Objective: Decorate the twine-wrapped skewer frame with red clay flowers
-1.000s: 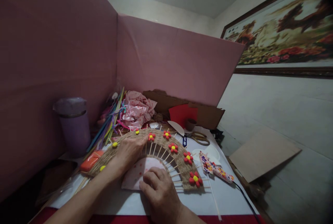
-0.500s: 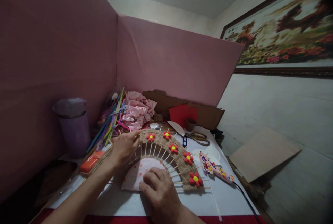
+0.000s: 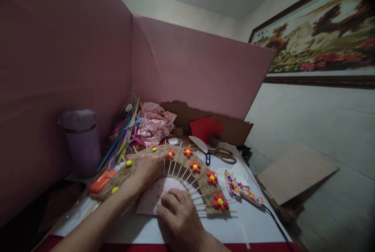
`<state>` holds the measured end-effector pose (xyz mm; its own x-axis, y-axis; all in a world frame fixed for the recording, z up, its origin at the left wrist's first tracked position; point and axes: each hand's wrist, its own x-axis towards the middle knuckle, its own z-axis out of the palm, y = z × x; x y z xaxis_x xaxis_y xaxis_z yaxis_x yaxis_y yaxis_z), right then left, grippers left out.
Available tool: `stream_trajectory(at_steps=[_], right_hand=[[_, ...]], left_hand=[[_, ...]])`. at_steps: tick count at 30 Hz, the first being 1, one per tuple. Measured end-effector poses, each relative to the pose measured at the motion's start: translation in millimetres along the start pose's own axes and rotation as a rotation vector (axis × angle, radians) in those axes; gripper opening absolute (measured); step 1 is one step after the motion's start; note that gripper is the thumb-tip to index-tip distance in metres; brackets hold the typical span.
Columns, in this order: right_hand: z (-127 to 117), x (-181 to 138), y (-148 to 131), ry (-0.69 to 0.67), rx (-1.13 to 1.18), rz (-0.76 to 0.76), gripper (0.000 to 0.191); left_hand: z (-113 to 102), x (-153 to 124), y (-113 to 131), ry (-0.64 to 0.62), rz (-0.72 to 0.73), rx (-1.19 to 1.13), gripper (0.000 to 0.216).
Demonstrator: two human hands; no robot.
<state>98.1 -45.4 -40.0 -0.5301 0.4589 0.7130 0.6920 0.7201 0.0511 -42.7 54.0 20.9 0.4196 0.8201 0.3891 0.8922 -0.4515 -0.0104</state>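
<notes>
A half-round woven fan of twine and thin sticks lies on the white tabletop. Red flowers with yellow centres decorate the right of its band; toward the left are yellow dots, one with a bit of red beside it. My left hand reaches over the band, its fingers stretched out and a fingertip at the red flower near the top. My right hand rests on the spotted pink-white fabric at the fan's middle. Its fingers are curled, and what lies beneath the fingertips is hidden.
At left are an orange packet and a purple tumbler. Behind the fan lie pipe cleaners, crumpled pink fabric, scissors and a blue cutter. A flower-patterned glue gun with a black cord lies at right.
My left hand has moved right along the band to the red flower near the top, uncovering the yellow dots on the left. My right hand has stayed in place.
</notes>
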Motion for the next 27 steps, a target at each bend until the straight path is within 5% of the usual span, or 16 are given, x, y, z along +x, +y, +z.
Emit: stream_trajectory(at_steps=[8,13,18,23,27], right_hand=[[0.2,0.2,-0.3,-0.015,0.007,0.006,0.019],[-1.9,-0.3,1.6,-0.005,0.076,0.033,0.018],[-12.6,-0.9,5.3,0.162,0.186,0.179,0.025],[-16.0,-3.1,7.5,0.288,0.25,0.331,0.011],[-14.7,-3.8,7.9,0.296,0.288,0.379,0.016]], left_hand=[[-2.7,-1.7,-4.3,0.038,-0.031,-0.064,0.042],[-16.5,-1.2,-5.7,0.131,-0.143,-0.531,0.034],[-24.9,-14.8,20.4,-0.054,-0.23,-1.194,0.023],[-18.1,-35.9,45.1,-0.337,-0.341,-1.521,0.036],[-5.0,-47.7,46.7,-0.324,-0.338,-1.692,0.036]])
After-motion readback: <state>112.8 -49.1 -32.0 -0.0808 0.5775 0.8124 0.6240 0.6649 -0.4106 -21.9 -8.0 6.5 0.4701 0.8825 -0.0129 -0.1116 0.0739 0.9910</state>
